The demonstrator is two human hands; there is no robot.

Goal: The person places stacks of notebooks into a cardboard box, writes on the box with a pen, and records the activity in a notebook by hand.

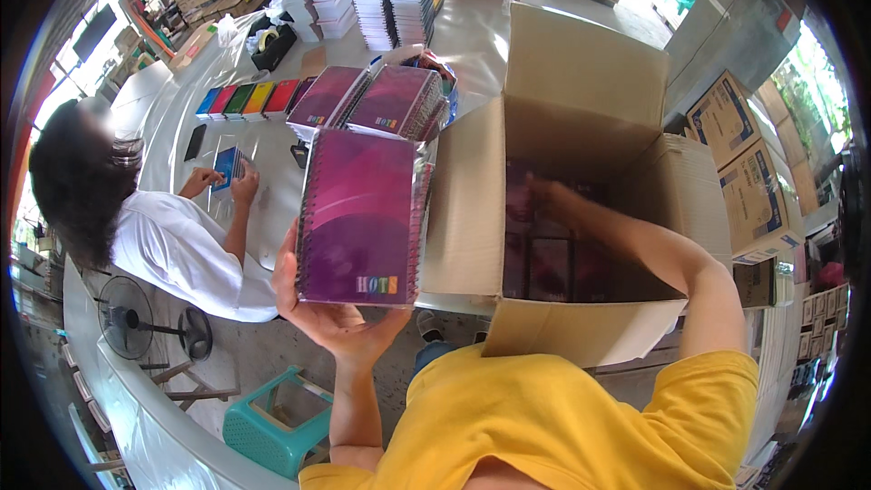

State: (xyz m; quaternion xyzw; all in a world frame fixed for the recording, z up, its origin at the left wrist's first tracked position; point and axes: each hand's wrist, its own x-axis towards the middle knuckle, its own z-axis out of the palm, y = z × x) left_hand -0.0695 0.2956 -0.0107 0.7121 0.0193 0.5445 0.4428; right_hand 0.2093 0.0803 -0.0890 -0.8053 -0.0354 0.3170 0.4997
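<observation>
Nearest the camera, a yellow-sleeved shoulder point(562, 417) fills the lower edge, and both forearms rise from it. Just beyond, the left hand point(331, 313) is cupped under the bottom edge of a shrink-wrapped pack of purple spiral notebooks point(361, 218), thumb up its left side, holding it upright above the counter point(272, 209) edge.

To the right, the right hand point(544, 192) reaches deep into the open cardboard box point(581, 109). It touches the dark purple packs point(544, 263) already lying inside, but in the shadow I cannot tell whether its fingers are closed on one or only pressing.

Packing well here seems to call for squaring the packs flat against the box wall with the right hand, so a clean slot is open. The held pack should then go in spine-aligned with its neighbours, supported from below, since the wrap looks slippery.

Further off, two more purple packs point(372, 102) rest on the counter, beside a row of coloured notebooks point(249, 100). A seated person in white point(181, 254) handles a blue booklet point(227, 165). Tall notebook stacks point(390, 0) stand at the far end.
</observation>
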